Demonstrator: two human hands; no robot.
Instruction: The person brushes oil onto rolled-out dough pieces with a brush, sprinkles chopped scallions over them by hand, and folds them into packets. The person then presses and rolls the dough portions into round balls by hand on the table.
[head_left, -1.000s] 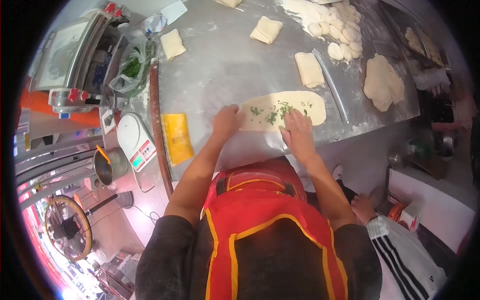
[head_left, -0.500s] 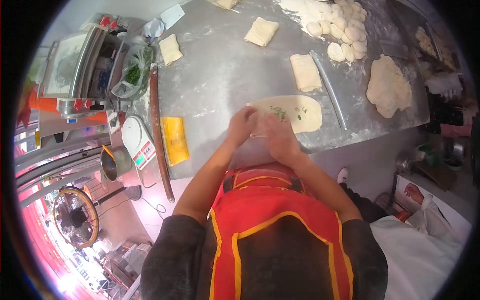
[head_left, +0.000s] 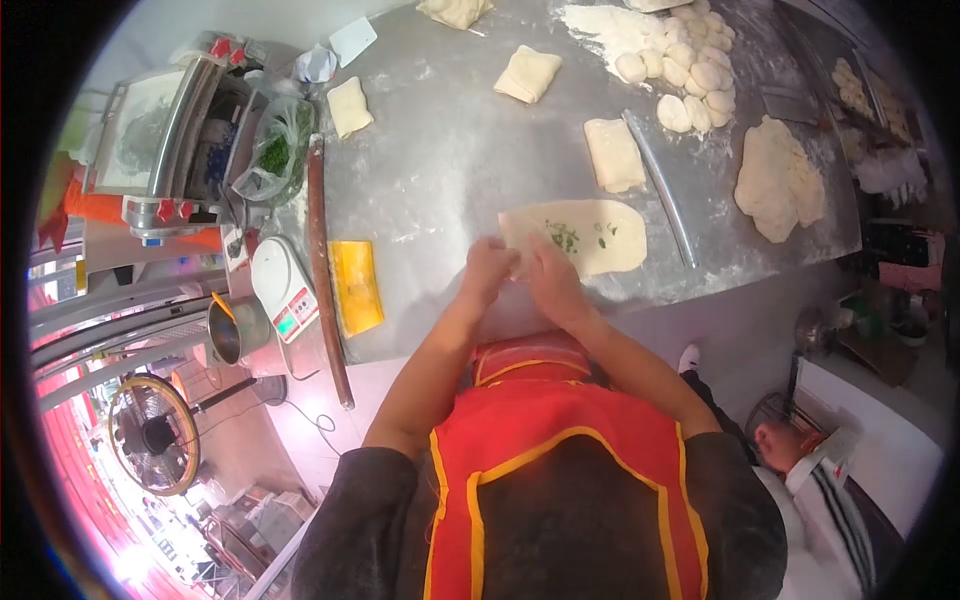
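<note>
A flattened sheet of dough point(head_left: 622, 250) lies near the front edge of the metal table, with chopped green scallions point(head_left: 564, 237) scattered on its middle. My left hand point(head_left: 490, 268) is at its near left corner, the fingers bent and closed on the edge. Beside it, my right hand point(head_left: 554, 283) pinches the near edge with curled fingers, partly covering that edge. Beyond the sheet sits a folded dough piece point(head_left: 614, 157), and a metal rod point(head_left: 660, 188) lies to its right.
More folded dough point(head_left: 527, 74) and a heap of dough balls point(head_left: 690, 62) lie farther back. A large dough slab point(head_left: 775, 180) is at right. On the left are a long wooden rolling pin point(head_left: 321, 260), yellow scraper point(head_left: 356, 287), scale point(head_left: 279, 275) and bag of greens point(head_left: 275, 150). A co-worker's hand point(head_left: 782, 444) shows lower right.
Both my hands have drawn slightly toward the table's near edge, and more of the dough's left part shows. The co-worker's arm at lower right has shifted. The view has moved a little.
</note>
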